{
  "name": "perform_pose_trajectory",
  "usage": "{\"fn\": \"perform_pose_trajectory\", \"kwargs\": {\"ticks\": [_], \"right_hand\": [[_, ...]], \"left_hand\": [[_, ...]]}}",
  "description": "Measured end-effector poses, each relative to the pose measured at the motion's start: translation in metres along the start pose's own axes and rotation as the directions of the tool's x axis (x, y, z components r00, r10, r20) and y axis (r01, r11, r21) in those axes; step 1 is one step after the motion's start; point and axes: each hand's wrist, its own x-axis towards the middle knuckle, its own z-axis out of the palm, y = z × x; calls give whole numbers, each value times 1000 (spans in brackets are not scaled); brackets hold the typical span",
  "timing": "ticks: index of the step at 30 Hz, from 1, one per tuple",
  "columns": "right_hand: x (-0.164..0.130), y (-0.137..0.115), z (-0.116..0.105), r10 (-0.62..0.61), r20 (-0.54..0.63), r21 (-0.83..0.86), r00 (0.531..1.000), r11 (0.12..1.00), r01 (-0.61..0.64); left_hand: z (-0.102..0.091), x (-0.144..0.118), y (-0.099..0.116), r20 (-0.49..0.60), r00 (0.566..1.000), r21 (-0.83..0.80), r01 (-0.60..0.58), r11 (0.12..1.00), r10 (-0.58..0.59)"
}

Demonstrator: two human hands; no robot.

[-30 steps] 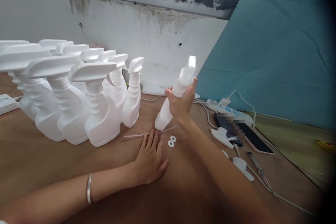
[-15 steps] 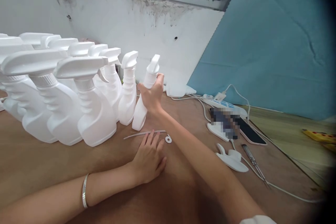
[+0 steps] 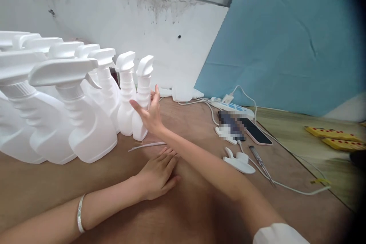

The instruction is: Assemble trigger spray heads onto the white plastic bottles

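A white spray bottle [image 3: 143,80] stands upright at the right end of a group of similar bottles. My right hand [image 3: 151,116] is against its right side, thumb spread in front and fingers apart from the thumb, loosely open around it. My left hand [image 3: 160,173] lies flat on the brown table [image 3: 126,213], palm down and open. By its fingertips is a thin white tube [image 3: 147,145], its right end hidden by the hand and right forearm.
Several white spray bottles [image 3: 94,133] crowd the left side. To the right lie a loose white trigger head [image 3: 239,161], a screwdriver [image 3: 261,164], a phone [image 3: 257,131] and a power strip [image 3: 233,107] with white cables. A blue cloth [image 3: 265,45] hangs behind.
The spray bottle went from tilted to upright beside its neighbour, and my right hand's grip on it loosened. The view shifted right. My left hand stayed flat on the table.
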Motion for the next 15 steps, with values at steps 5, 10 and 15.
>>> {"fn": "perform_pose_trajectory", "kwargs": {"ticks": [5, 10, 15], "right_hand": [[-34, -2, -51, -46, 71, -108, 996, 993, 54], [-78, -22, -156, -101, 189, -647, 977, 736, 201], [-136, -18, -249, 52, 67, -969, 996, 242, 53]], "left_hand": [[-4, 3, 0, 49, 999, -22, -15, 1000, 16], [-4, 5, 2, -71, 997, -8, -19, 1000, 19], [0, 6, 0, -215, 973, 60, 97, 993, -82]]}}
